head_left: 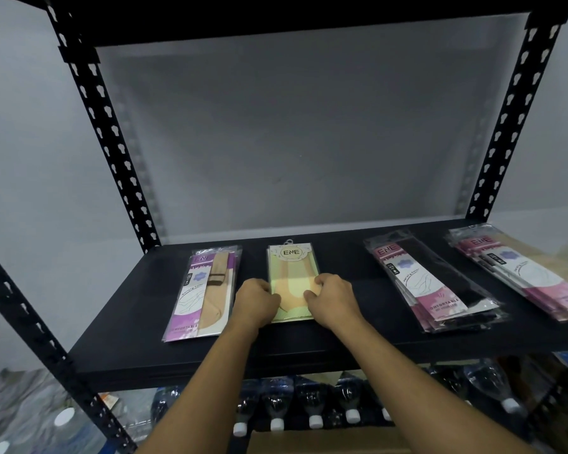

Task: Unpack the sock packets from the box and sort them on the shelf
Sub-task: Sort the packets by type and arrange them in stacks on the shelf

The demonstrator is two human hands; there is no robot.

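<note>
Green packet (292, 267) lies flat mid-shelf (128, 322). L hand (258, 303) fingers curled on its left edge, R hand (332, 303) pinching the right side. Prob squaring it into its own column btwn purple packet (200, 290) and pink stacks (430, 283), sorted by colour.

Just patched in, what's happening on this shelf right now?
A person has both hands on a flat pale green sock packet in the middle of the black metal shelf: the left hand grips its left edge, the right hand pinches its lower half. A purple-labelled packet with beige socks lies to its left; a pink-labelled stack with black socks and a pink-labelled stack with beige socks lie to its right.
</note>
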